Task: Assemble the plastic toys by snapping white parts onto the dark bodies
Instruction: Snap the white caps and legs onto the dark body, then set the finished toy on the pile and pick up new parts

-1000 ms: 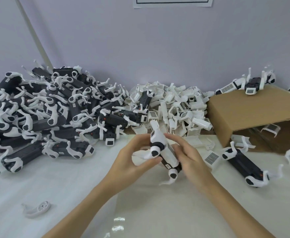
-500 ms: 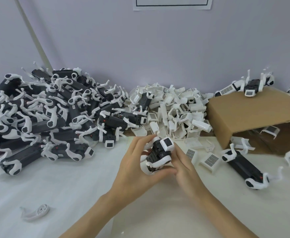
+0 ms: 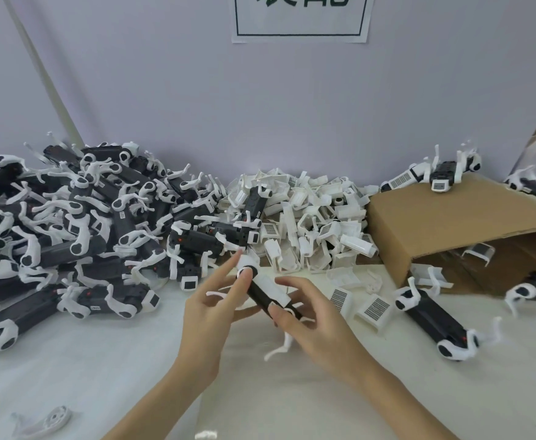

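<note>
Both hands hold one dark toy body (image 3: 265, 295) with white parts on it, lifted just above the white table (image 3: 70, 369) at centre. My left hand (image 3: 212, 309) grips its far end between fingers and thumb, index finger stretched toward the white end cap. My right hand (image 3: 311, 322) pinches the near end, where a white curved leg (image 3: 281, 346) hangs down. A large heap of dark bodies with white legs (image 3: 70, 230) fills the left. A heap of loose white parts (image 3: 311, 223) lies behind the hands.
A tipped cardboard box (image 3: 444, 223) stands at right with toys on top (image 3: 434, 176) and white parts inside. An assembled toy (image 3: 434, 322) and white grille pieces (image 3: 373, 309) lie right of the hands. A loose white leg (image 3: 46, 423) lies at front left.
The toy has been turned in my hands from end-on to lying diagonally, far-left to near-right. My left fingers have loosened and spread; the view has tilted up slightly.
</note>
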`<action>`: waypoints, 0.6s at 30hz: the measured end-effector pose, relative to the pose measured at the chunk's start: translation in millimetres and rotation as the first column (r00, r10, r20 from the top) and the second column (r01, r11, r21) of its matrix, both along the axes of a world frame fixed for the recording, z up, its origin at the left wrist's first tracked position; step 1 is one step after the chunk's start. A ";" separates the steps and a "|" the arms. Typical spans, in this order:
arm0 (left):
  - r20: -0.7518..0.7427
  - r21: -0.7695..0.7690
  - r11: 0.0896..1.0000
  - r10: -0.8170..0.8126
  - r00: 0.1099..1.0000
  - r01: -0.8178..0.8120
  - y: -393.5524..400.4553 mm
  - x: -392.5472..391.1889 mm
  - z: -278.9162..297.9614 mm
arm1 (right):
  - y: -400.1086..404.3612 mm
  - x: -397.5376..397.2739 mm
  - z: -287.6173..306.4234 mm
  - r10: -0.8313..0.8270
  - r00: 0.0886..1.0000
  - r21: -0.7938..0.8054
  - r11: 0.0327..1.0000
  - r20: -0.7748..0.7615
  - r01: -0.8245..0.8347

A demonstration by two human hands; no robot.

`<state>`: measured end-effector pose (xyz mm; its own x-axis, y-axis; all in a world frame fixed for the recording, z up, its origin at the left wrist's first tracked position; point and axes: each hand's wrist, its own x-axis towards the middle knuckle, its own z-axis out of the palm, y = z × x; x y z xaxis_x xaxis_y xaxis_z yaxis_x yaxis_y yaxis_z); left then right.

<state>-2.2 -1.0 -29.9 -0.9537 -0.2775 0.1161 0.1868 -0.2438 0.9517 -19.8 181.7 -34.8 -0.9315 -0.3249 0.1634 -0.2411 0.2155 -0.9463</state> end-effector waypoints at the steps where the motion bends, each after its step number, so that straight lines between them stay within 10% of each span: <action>1: 0.017 -0.001 1.000 0.005 1.000 -0.005 -2.0 -0.7 -0.4 | 0.7 0.4 1.8 -0.023 1.000 0.013 1.000 -0.012 0.023; 5: 0.039 -0.089 0.996 0.031 0.999 -0.028 -7.9 -3.2 -2.6 | 9.5 -5.5 15.7 -0.090 0.996 -0.048 0.995 0.025 0.091; 8: 0.001 -0.191 0.981 0.044 0.999 -0.043 -9.0 -3.5 0.4 | 30.8 -24.0 33.3 -0.012 0.928 -0.408 0.896 0.372 0.175; 13: -0.092 -0.491 0.870 0.003 0.996 -0.048 -14.7 -5.4 -2.8 | 83.1 -40.9 53.1 0.351 0.935 -0.980 0.195 0.038 -0.034; 18: -0.139 -0.864 0.492 -0.028 0.990 -0.108 -16.6 -10.5 -23.6 | 72.6 -42.7 34.6 0.365 0.912 -0.915 0.402 0.188 0.028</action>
